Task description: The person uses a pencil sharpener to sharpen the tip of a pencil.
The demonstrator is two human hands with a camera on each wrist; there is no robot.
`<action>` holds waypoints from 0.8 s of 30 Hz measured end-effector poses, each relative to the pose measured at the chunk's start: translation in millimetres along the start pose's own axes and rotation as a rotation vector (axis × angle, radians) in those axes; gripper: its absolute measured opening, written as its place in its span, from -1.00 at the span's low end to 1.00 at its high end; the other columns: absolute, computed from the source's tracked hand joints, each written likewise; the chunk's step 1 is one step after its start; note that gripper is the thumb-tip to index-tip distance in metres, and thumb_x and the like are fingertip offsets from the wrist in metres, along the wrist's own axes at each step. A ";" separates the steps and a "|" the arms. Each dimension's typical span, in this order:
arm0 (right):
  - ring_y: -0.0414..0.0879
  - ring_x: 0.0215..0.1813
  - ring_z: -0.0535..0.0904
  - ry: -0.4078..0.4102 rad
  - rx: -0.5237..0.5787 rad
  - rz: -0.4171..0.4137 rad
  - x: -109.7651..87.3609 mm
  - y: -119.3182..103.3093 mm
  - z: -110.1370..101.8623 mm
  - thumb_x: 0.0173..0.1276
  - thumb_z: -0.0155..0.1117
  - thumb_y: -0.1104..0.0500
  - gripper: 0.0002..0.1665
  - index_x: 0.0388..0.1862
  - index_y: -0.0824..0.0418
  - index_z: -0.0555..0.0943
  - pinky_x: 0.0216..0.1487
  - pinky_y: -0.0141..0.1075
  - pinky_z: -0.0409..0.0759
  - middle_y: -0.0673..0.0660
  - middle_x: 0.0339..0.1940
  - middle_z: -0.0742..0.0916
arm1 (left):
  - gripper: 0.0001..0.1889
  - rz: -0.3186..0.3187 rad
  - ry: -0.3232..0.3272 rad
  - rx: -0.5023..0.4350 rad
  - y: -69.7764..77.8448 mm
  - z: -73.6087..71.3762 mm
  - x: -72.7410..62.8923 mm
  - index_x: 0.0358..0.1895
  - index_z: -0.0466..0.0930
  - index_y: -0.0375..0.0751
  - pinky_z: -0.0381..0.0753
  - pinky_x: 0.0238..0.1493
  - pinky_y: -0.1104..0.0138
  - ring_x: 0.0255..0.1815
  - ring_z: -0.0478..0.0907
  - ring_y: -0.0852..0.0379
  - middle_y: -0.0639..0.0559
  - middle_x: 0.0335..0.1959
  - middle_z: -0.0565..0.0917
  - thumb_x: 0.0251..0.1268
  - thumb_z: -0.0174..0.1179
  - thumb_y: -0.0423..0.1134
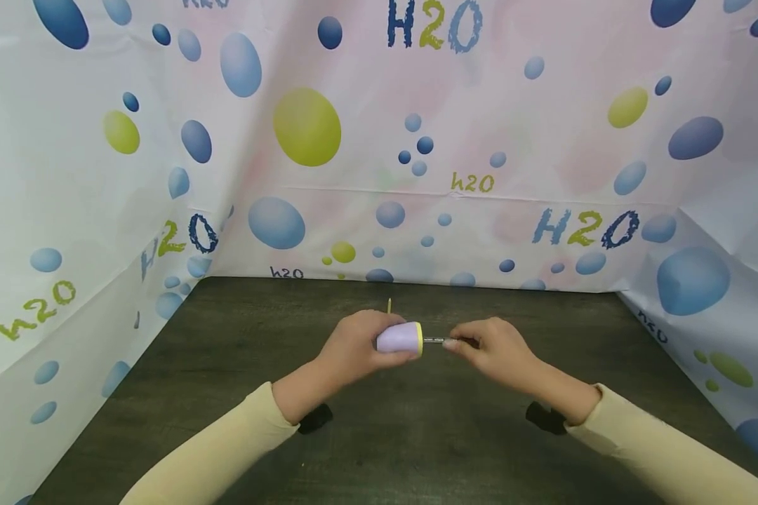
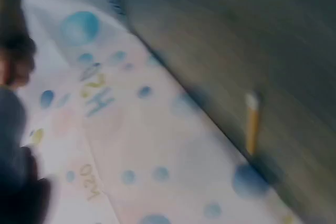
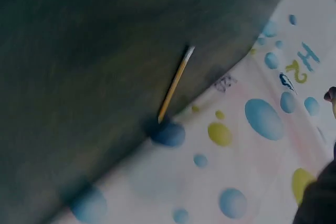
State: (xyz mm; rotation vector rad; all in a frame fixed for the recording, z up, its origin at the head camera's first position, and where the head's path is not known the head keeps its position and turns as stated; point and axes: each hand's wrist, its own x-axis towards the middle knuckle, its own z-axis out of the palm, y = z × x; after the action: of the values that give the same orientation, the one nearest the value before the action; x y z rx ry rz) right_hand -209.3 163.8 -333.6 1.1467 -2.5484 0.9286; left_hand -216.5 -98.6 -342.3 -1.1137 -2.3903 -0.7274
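Note:
In the head view my left hand (image 1: 360, 344) grips a lavender cup-shaped thing (image 1: 396, 339) with a yellow rim, tipped on its side so the rim faces right. My right hand (image 1: 497, 351) pinches the outer end of a thin dark-and-silver patterned stick (image 1: 434, 340). The stick reaches to the rim; whether its other end is inside cannot be seen. Behind the left hand lies a slim yellow stick like a pencil (image 1: 389, 306). Its pale end shows in both wrist views, where the pencil-like stick (image 2: 252, 129) is blurred on the left and the same stick (image 3: 176, 85) is clearer on the right.
Both hands are over a dark table (image 1: 442, 435). A white sheet (image 1: 366, 175) printed with blue and green drops rises along its back and sides. Dark patches (image 1: 546, 418) lie under both wrists.

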 end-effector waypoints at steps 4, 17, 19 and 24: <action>-0.34 -0.68 0.08 -0.414 0.607 0.472 2.8 6.2 -8.3 0.62 0.07 0.11 -0.62 -0.40 0.22 0.67 -0.59 -0.40 0.12 -0.18 -0.72 0.39 | -0.37 0.527 0.257 0.413 -12.3 6.6 -2.6 -0.09 0.70 -0.27 0.73 -0.14 0.36 -0.23 0.71 0.16 0.01 -0.25 0.78 -0.15 0.66 0.11; -0.23 -0.45 0.51 0.236 -0.480 -0.287 -0.3 12.1 8.9 0.62 -0.11 -0.22 -0.40 -0.14 0.19 0.70 -0.49 -0.40 0.44 -0.01 -0.37 0.71 | -0.57 -0.490 -0.214 -0.394 -9.2 -1.4 3.1 0.04 0.74 -0.28 0.57 -0.37 0.38 -0.38 0.59 0.19 -0.14 -0.23 0.78 0.34 0.35 0.02; -0.18 -0.48 0.48 0.385 -0.625 -0.471 2.4 15.0 8.9 0.67 -0.15 -0.14 -0.45 -0.20 0.19 0.66 -0.54 -0.40 0.42 -0.01 -0.43 0.63 | -0.55 -0.630 -0.287 -0.560 -10.5 -6.6 5.7 0.05 0.74 -0.33 0.64 -0.30 0.34 -0.36 0.61 0.19 -0.15 -0.23 0.77 0.41 0.26 0.02; -0.20 -0.60 0.39 0.517 -0.728 -0.702 5.2 19.1 9.4 0.70 -0.07 0.07 -0.57 -0.33 0.21 0.61 -0.66 -0.43 0.32 -0.01 -0.56 0.57 | -0.52 -0.768 -0.417 -0.760 -10.4 -12.6 8.1 0.02 0.73 -0.42 0.74 -0.14 0.23 -0.33 0.67 0.15 -0.09 -0.26 0.75 0.47 0.17 0.02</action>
State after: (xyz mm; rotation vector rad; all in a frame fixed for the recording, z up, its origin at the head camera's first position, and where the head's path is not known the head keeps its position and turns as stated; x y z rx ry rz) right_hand -226.1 164.5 -347.7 1.1978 -1.6254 0.0717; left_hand -227.9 -107.3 -330.9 -0.5468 -3.0093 -1.9384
